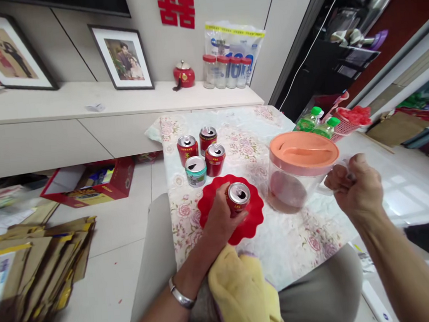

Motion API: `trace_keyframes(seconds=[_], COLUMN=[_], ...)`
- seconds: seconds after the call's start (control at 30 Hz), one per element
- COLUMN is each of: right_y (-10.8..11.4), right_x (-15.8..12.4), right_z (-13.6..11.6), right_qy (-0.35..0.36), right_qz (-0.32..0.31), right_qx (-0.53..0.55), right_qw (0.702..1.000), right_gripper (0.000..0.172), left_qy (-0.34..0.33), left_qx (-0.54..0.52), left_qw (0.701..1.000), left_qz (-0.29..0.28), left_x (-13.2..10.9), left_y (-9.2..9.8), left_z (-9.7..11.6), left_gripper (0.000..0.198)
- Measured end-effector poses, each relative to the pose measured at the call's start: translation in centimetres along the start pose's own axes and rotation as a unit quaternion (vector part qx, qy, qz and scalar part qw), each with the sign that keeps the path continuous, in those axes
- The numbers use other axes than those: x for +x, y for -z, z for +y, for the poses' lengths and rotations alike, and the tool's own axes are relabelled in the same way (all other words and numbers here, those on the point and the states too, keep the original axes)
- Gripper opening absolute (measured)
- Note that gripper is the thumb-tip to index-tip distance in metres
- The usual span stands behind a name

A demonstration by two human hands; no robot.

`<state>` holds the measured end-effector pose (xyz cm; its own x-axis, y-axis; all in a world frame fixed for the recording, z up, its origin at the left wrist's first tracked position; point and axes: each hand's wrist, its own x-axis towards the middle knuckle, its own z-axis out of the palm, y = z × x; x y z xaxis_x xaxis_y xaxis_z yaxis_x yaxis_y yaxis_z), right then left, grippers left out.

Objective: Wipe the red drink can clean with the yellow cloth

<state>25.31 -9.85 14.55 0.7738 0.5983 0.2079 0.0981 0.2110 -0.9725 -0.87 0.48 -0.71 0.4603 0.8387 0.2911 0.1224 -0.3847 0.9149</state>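
Note:
My left hand (221, 219) is wrapped round an opened red can (238, 198) that stands over a red scalloped plate (255, 216) on the flower-patterned table. My right hand (354, 186) grips the handle of a clear pitcher (295, 184) with an orange lid, tilted slightly, with some brown liquid at its bottom. The pitcher sits just right of the plate. A silver bracelet is on my left wrist.
Three opened red cans (188, 148) and a teal-topped can (196, 171) stand behind the plate. A yellow cloth (244, 293) lies on my lap. Green bottles (311, 120) and a red basket sit far right. Flattened cardboard (33, 277) covers the floor left. A sideboard holds photos and jars.

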Motion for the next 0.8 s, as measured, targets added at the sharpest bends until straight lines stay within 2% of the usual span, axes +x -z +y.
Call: trace_keyframes(seconds=[0.23,0.4,0.57,0.7,0.8], right_y=[0.1,0.7,1.6,2.2,3.0], right_x=[0.0,-0.1,-0.7,-0.7,-0.8], right_z=[4.0,5.4,6.1,5.8,5.6], right_qy=[0.017,0.010,-0.009,-0.006,0.003], right_qz=[0.070,0.066,0.060,0.068,0.070], right_qx=[0.061,0.081,0.078,0.063,0.039], right_qw=[0.996,0.994,0.995,0.996,0.997], right_gripper=[0.076,0.082,0.080,0.081,0.076], left_qy=[0.000,0.009,0.027,0.036,0.040], left_qx=[0.005,-0.003,-0.010,-0.038,-0.048], left_qw=[1.000,1.000,0.999,0.998,0.997], left_qz=[0.012,0.005,-0.023,-0.037,-0.043], left_x=[-0.1,0.0,0.2,0.5,0.6], left_y=[0.0,0.2,0.8,1.0,1.1], left_z=[0.3,0.5,1.2,1.6,1.8], left_gripper=[0.079,0.081,0.081,0.079,0.077])
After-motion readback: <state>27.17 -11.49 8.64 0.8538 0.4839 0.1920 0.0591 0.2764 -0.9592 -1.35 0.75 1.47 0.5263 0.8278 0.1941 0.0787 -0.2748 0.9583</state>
